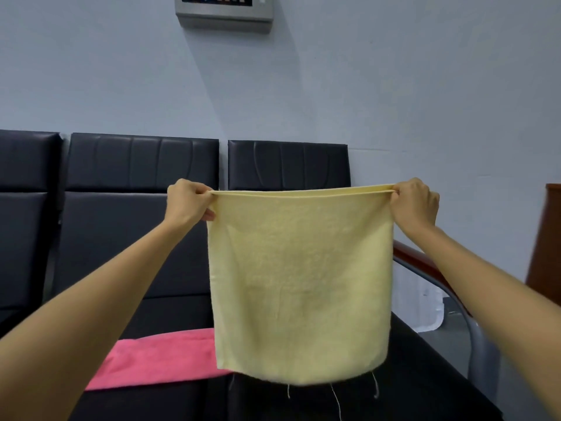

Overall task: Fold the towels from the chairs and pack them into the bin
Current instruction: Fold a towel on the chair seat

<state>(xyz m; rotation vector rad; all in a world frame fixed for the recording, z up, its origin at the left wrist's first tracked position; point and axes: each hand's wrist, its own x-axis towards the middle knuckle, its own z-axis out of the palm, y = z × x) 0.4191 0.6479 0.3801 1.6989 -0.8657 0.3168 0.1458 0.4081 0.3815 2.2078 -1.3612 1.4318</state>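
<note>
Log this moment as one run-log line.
left hand: grips yellow towel corner | right hand: grips other corner | towel: hanging | pink towel: on seat

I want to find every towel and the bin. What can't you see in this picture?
Head view only:
- Bin: not in view at all.
- Pink towel: its right end is hidden behind the yellow towel; how far it runs cannot be told.
- Chair seat behind the yellow towel: covered, so anything lying there is hidden.
- Wall panel: cut off by the top edge, labels too small to read.
- Left chair: cut off by the left edge.
</note>
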